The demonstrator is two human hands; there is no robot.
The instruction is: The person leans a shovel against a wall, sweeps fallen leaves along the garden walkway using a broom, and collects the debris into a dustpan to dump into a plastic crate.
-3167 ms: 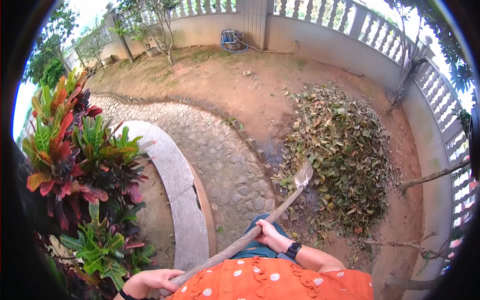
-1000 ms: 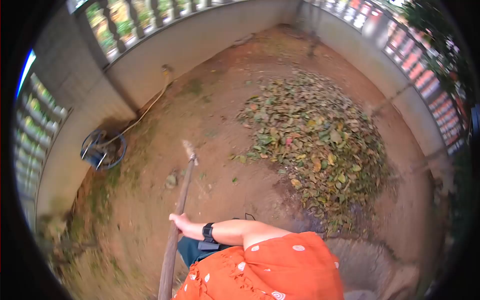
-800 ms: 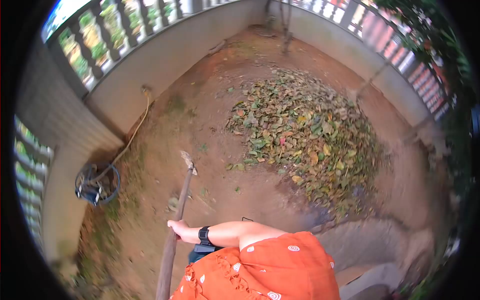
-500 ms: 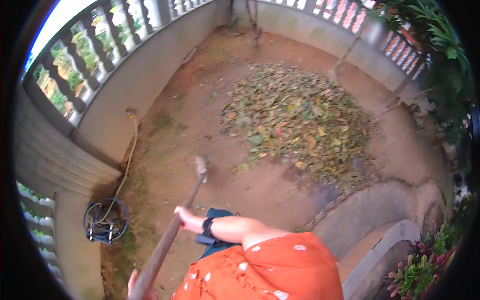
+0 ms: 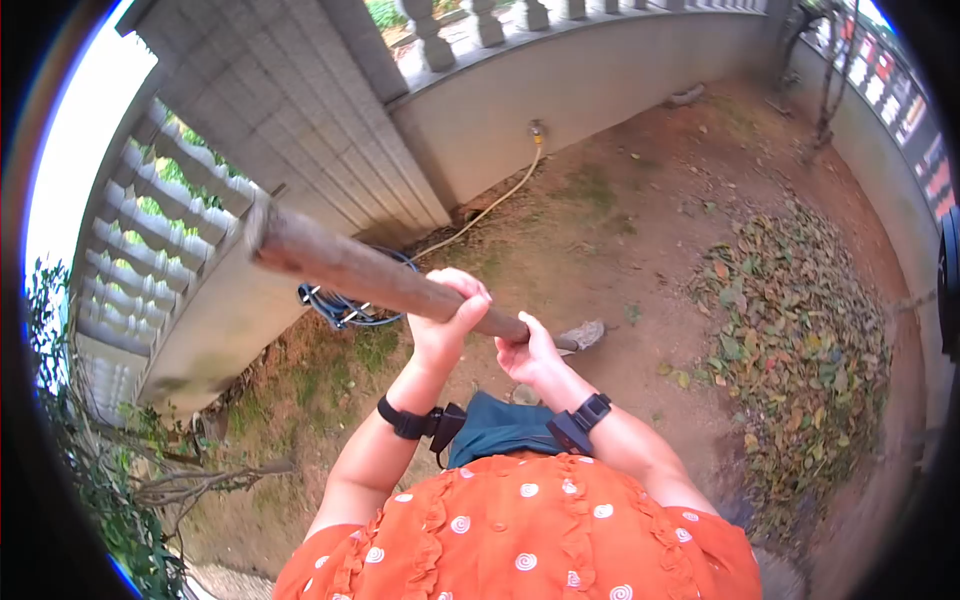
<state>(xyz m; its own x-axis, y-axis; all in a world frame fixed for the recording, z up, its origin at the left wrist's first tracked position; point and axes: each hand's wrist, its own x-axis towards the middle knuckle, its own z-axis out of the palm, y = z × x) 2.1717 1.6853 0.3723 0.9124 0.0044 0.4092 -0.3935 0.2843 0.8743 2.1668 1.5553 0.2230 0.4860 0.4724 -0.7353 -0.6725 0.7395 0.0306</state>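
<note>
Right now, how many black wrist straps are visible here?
2: the left-wrist strap, below the left hand, and the right-wrist strap, below the right hand. Both hands grip the wooden handle; no others show.

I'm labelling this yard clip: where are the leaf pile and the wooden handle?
Leaf pile (image 5: 800, 365), head view: middle of the heap.
Wooden handle (image 5: 362, 274), head view: shaft, toward its thick near end.

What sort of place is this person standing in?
Probably a walled yard or garden: there is bare soil underfoot, a heap of leaves to one side, and a low wall topped with balusters.
</note>
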